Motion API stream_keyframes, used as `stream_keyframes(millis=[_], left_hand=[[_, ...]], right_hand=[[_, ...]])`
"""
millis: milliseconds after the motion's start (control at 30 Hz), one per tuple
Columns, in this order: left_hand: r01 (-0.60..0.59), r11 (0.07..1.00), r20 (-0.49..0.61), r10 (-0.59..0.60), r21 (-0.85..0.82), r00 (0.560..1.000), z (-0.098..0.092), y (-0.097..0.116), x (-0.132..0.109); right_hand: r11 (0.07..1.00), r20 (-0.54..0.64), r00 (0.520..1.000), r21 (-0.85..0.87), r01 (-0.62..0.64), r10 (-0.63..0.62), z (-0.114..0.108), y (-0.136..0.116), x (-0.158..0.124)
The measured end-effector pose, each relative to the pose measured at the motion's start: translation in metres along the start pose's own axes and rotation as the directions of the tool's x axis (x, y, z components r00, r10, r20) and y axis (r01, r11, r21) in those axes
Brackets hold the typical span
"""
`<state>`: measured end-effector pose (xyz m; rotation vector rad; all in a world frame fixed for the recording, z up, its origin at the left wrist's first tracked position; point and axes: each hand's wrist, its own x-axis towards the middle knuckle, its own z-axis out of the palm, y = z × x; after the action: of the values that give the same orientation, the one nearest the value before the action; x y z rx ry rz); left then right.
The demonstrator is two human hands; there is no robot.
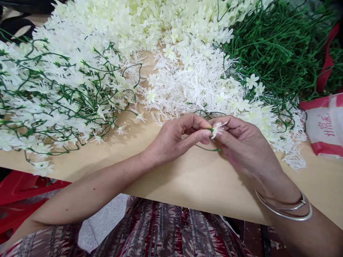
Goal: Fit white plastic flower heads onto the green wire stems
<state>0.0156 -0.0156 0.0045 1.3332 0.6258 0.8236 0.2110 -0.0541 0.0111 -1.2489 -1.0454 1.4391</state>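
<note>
Between my two hands is a small white artificial flower [215,130] on a green plastic stem [207,147]. My left hand [184,134] pinches it by the green base under the petals. At the petals, the thumb and fingers of my right hand [239,141] close on the blossom from the other side. Just beyond my fingers spreads a heap of loose white stamen pieces [187,85] and petals. On the left lies a pile of assembled white flowers with green stems [72,96].
A mass of loose green stems [278,46] fills the back right. Loose pale petals [128,25] are heaped along the back. A red and white packet [325,125] lies at the right of the tan tabletop [171,182]. Below the table's left edge is a red plastic stool [21,192].
</note>
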Motion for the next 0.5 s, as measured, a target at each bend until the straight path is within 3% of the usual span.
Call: stream_keyframes(millis=[100, 233, 500], left_hand=[[0.013, 1.0, 0.01, -0.013, -0.022, 1.0, -0.0014, -0.0016, 0.0011], [0.054, 0.998, -0.046, -0.055, -0.013, 0.997, -0.0019, -0.0016, 0.0016], [0.015, 0.997, -0.044, -0.012, 0.076, 0.999, -0.0038, -0.0004, -0.0003]], right_hand=[[0.999, 0.035, 0.999, 0.052, -0.013, 0.011, -0.0052, -0.0003, 0.0037], [1.0, 0.078, 0.997, 0.0, -0.001, 0.001, -0.0089, 0.0022, 0.0053], [0.996, 0.063, 0.997, -0.083, 0.038, -0.033, -0.0078, 0.0035, 0.0023]])
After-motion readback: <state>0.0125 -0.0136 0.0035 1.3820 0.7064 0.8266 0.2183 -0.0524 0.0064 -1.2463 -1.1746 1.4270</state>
